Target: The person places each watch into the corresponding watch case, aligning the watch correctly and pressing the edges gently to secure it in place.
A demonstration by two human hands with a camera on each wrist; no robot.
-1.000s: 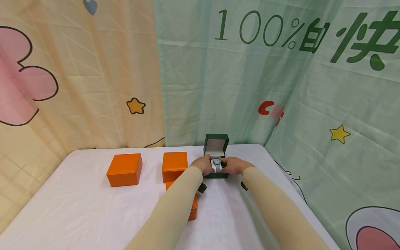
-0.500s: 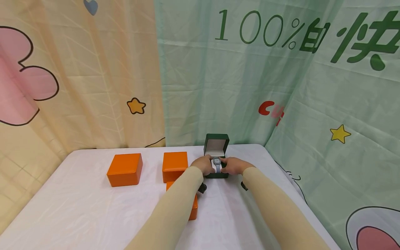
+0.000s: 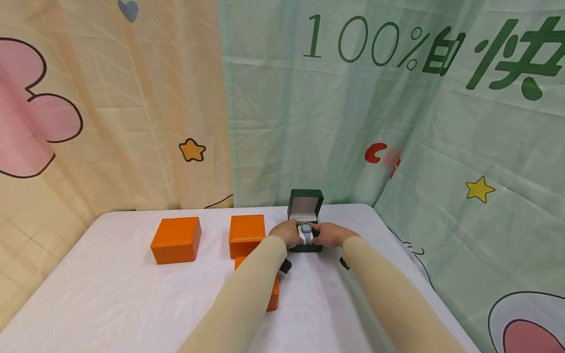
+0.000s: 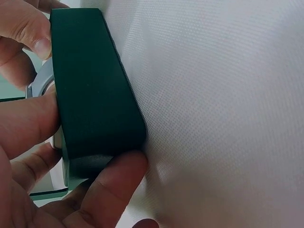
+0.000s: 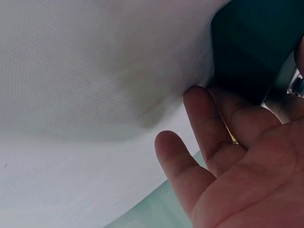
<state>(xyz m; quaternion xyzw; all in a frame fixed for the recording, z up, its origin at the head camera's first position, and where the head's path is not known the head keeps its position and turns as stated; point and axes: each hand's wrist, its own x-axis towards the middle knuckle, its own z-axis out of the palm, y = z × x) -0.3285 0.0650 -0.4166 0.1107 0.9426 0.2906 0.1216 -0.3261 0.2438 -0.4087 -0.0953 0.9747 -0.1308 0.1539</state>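
Note:
A dark green watch box (image 3: 305, 248) stands at the back of the table, its pale-lined lid (image 3: 305, 205) raised. Inside it sits a wristwatch (image 3: 306, 234) with a grey-blue strap on a white cushion. My left hand (image 3: 286, 232) holds the watch from the left, thumb in front; in the left wrist view, one finger (image 4: 116, 178) touches the corner of the green box (image 4: 90, 80). From the right, my right hand (image 3: 331, 234) grips the watch's other side. Its outer fingers (image 5: 204, 118) spread beside the box (image 5: 251, 47) in the right wrist view. The cushion is partly hidden.
One orange box (image 3: 175, 240) stands on the left of the white-covered table (image 3: 110, 294). Another orange box (image 3: 247, 235) is left of the green one, and a third orange box (image 3: 273, 294) is partly behind my left sleeve (image 3: 247, 294). Printed curtains (image 3: 318, 122) hang behind.

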